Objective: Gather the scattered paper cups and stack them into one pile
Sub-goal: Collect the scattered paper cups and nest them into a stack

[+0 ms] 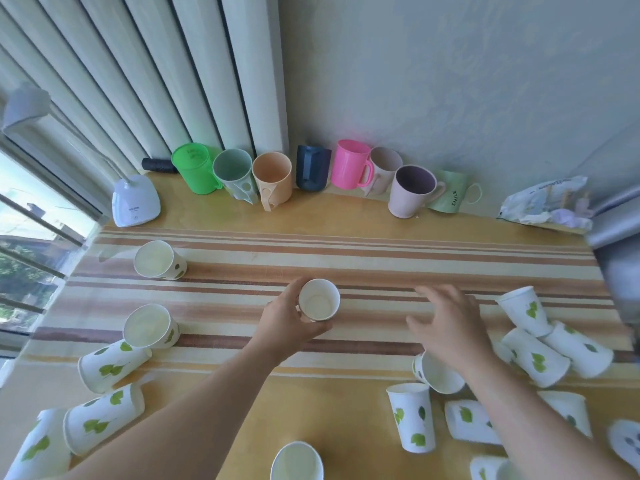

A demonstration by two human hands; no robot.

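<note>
Head view, striped table [381, 258]. Left hand [287, 323]: forearm reaching forward, fingers wrapped round upright paper cup [318, 299], mouth up, inside empty. Right hand [446, 327]: fingers spread apart, palm down, blurred, holding nothing, just right of held cup. Loose paper cups with green leaf print lie left, right and near side of held cup; several on their sides, upright ones empty. Row of coloured mugs [277, 174] beyond held cup, against wall; visible interiors empty.
</note>
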